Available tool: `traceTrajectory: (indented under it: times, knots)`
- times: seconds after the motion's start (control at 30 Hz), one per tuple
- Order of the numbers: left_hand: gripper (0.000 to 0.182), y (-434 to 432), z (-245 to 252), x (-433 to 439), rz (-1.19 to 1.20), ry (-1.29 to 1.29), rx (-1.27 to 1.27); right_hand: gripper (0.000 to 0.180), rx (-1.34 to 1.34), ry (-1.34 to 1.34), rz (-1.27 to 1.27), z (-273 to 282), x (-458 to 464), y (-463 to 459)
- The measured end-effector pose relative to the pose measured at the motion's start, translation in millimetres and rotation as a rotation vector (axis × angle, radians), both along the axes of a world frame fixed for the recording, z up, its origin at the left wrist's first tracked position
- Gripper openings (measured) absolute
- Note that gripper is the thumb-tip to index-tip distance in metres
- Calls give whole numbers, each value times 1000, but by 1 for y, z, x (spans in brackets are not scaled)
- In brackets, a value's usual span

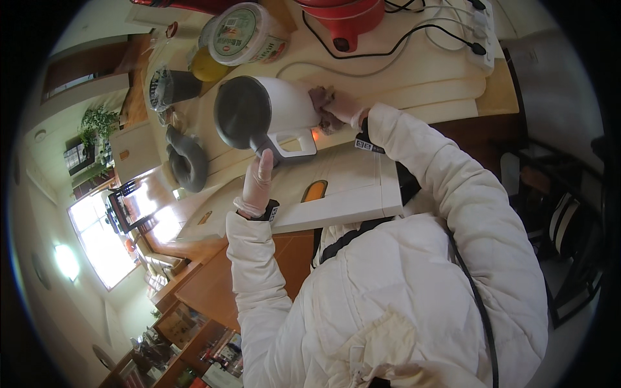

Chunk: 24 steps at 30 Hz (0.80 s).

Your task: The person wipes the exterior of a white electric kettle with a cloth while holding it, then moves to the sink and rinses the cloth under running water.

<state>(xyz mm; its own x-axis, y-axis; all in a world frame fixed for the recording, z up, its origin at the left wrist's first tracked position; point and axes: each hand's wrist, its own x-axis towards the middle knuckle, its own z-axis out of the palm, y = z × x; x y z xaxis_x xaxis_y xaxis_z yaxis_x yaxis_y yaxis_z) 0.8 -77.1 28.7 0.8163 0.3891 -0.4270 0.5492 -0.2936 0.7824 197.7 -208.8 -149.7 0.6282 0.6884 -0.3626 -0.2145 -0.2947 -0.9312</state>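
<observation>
A white electric kettle (293, 104) with a dark grey lid lies across the upper middle of the view, its handle towards me. My left hand (257, 182), in a thin translucent glove, grips the grey top of the handle beside the lid; some of its fingers are hidden. At the kettle's lower end, my right hand (347, 109), gloved too, presses a crumpled brownish-purple cloth (322, 99) against the white body. An orange light glows beside the cloth, near the bottom of the handle.
Beyond the kettle are a red appliance (349, 19), a power strip (481, 43) with plugged-in cables and a lidded plastic tub (237, 36). A yellow round object (209, 64), a dark cup (182, 86) and a grey ring-shaped cushion (189, 160) lie on the left. A white drawer front (339, 206) is near my body.
</observation>
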Motion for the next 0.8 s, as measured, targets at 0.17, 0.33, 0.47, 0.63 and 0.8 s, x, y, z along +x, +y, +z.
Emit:
traceTrajectory:
  times: [0.17, 0.33, 0.47, 0.63, 0.8]
  knots:
    - [63, 0, -2, 2, 14, -27, -50, 27, 220, 54, -441, 19, 35, 19]
    - [62, 4, -7, -2, 8, -10, -70, 32, 767, 203, -51, 67, 35, 43]
    - [61, 7, -11, -4, -23, -7, -117, 37, 575, 64, 114, 49, 31, 74]
    - [63, 8, -11, -4, -37, 14, -78, 45, 300, -212, 172, -41, 50, 104]
    - [63, 7, -8, -2, -41, -15, -68, 46, 261, -117, 109, -72, 39, 100]
